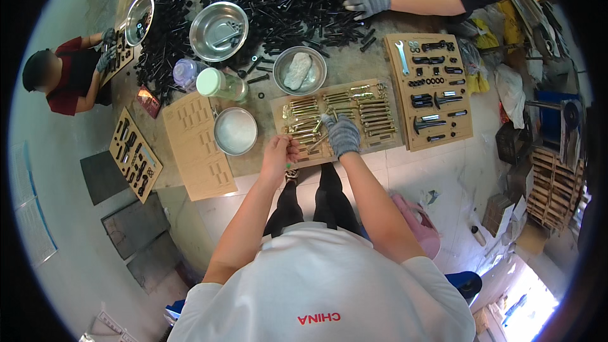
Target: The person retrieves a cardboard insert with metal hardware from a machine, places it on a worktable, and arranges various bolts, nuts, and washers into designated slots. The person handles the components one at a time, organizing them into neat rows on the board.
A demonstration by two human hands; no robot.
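Observation:
A brown cardboard sheet [278,109] with rows of brass-coloured bolts [375,114] lies at the table's near edge. My bare left hand [278,153] is at its near left corner, fingers curled beside the left group of bolts. Over the middle of the sheet is my right hand [342,135], in a grey knit glove, its fingers bent and drawn together. A thin bolt-like piece shows between the two hands; which hand bears it is unclear. What either set of fingertips grips is too small to make out. Small shiny parts sit along the sheet's far edge.
Black bolts [278,0] are heaped across the far table. Metal bowls [235,131] and a green-lidded jar [218,84] stand nearby. Boards with black hardware [437,136] lie right and left, beside a bare cardboard sheet [196,152]. A co-worker's gloved hand [368,3] rests far right; another person works far left.

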